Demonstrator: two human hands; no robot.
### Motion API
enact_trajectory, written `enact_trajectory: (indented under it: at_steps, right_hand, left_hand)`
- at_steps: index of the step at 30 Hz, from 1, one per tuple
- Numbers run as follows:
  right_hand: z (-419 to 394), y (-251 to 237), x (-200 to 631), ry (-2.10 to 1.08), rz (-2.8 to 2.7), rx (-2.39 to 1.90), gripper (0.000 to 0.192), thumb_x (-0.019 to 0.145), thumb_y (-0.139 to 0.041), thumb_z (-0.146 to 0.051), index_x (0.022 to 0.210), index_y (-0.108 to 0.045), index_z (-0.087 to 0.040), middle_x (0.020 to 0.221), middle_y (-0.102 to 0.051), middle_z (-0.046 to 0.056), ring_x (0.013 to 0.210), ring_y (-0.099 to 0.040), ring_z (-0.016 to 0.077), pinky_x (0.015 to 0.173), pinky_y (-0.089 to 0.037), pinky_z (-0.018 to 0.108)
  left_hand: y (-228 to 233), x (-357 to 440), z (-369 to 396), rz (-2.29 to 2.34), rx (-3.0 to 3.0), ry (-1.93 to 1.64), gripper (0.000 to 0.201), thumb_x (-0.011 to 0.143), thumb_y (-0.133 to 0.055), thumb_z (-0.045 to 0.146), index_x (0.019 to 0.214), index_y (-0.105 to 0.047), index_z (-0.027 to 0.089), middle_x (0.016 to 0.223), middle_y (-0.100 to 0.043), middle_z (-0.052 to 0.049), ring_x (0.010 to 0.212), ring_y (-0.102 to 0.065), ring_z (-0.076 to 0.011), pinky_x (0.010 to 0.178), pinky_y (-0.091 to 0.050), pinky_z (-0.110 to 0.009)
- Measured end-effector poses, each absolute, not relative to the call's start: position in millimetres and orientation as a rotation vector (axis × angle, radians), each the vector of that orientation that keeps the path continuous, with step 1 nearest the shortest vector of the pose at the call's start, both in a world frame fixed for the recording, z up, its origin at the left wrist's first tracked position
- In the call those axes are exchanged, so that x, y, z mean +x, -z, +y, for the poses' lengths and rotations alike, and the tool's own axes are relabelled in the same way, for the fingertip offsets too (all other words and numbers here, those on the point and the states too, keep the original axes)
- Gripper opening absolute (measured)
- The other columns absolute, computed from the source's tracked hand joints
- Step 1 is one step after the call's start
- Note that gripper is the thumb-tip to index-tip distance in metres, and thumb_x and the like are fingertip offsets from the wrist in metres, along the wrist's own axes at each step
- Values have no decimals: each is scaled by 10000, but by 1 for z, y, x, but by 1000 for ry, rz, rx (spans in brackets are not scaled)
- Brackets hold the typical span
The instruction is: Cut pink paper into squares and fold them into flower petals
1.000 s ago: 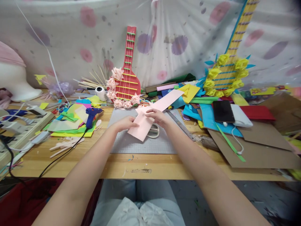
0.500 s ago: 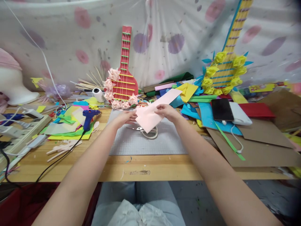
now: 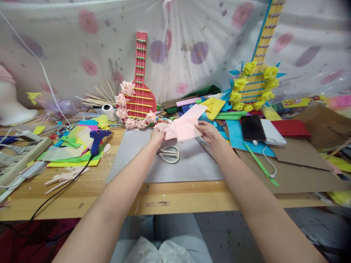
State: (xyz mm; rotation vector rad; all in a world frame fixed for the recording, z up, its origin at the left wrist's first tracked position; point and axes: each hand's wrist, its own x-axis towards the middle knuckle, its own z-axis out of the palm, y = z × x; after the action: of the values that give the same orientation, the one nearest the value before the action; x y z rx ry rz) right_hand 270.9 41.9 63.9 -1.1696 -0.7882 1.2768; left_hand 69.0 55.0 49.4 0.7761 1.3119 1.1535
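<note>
White plastic sheeting point(image 3: 181, 22), printed with pink and purple blooms, hangs behind everything. Below it, a wooden table point(image 3: 192, 197), pale, scuffed near the front edge. Grey cutting mat point(image 3: 192, 170) at centre, gridded, flat, both forearms crossing over it. Brown cardboard point(image 3: 296, 179) on the right side.

Yellow guitar point(image 3: 253, 87) upright at back right, ringed with yellow flowers and blue leaves. Red guitar point(image 3: 141, 98) shorter, back, left of centre; pale pink flowers down its left side and along the bottom. White head form point(image 3: 11, 102) at far left, cut off by the frame. Power strip point(image 3: 33, 155) nearer the front, plugs seated in it.

Pink paper point(image 3: 188, 129) held up over the back part of the mat, between the two hands. Long pink strip point(image 3: 196, 111) behind it, slanting up to the right toward a yellow sheet point(image 3: 215, 107). Right hand point(image 3: 210, 132): thumb and fingers pinch the paper's right edge. Left hand point(image 3: 157, 138): beside pink pieces, fingers drawn close together; cannot tell whether they grip or merely touch.

Blue glue gun point(image 3: 97, 141) lies on coloured scraps, nozzle rightward, black cord trailing forward. Scissors point(image 3: 170, 155) on the mat below the paper, loop handles showing. Black phone point(image 3: 252, 128) by a white box point(image 3: 271, 131).
</note>
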Motion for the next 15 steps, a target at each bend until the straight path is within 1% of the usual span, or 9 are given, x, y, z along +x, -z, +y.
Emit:
enact_trajectory:
  at_steps: [1, 3, 6, 10, 12, 15]
  right_hand:
    - [43, -64, 274, -1268, -771, -1148, 253, 582, -696, -68, 707, -500, -168, 607, -586, -47, 519, -544, 68, 516, -455, 186]
    - [45, -67, 279, -1263, -754, -1100, 239, 597, -689, -65, 710, -505, -169, 630, -597, -45, 539, -555, 68, 534, -468, 186]
    - [45, -70, 282, -1288, -763, -1033, 193, 639, -653, -58, 719, -520, -172, 660, -609, -37, 565, -564, 68, 554, -483, 183]
    - [44, -66, 266, -1355, -714, -1064, 198, 661, -618, -25, 716, -503, -177, 638, -593, -38, 557, -560, 67, 556, -489, 181]
    - [42, -59, 250, -1398, -675, -1148, 216, 656, -617, -12, 716, -487, -174, 609, -575, -39, 535, -552, 73, 528, -479, 186]
    - [40, -48, 223, -1427, -659, -1267, 233, 640, -616, 4, 707, -472, -167, 571, -550, -44, 499, -531, 71, 484, -447, 180]
  left_hand:
    - [-55, 73, 49, 1289, 840, -1162, 334, 634, -542, -24, 918, -609, 139, 937, -663, -96, 760, -635, -193, 628, -530, -304]
    - [-64, 77, 35, 1171, 919, -1151, 292, 654, -536, 15, 908, -619, 134, 878, -672, -83, 698, -632, -180, 623, -531, -317]
    - [-65, 70, 18, 1094, 917, -1114, 309, 640, -535, 26, 917, -627, 129, 792, -675, -60, 651, -631, -169, 641, -531, -323]
    - [-45, 40, 9, 1241, 698, -1083, 349, 616, -471, -49, 902, -604, 100, 834, -671, -88, 659, -635, -154, 642, -534, -294]
    - [-34, 26, 9, 1246, 598, -1053, 353, 655, -436, -47, 950, -573, 91, 865, -668, -102, 668, -636, -152, 632, -540, -297]
    - [-26, 10, 7, 1193, 534, -1013, 348, 705, -402, -41, 997, -544, 82, 860, -670, -105, 683, -641, -151, 632, -546, -288]
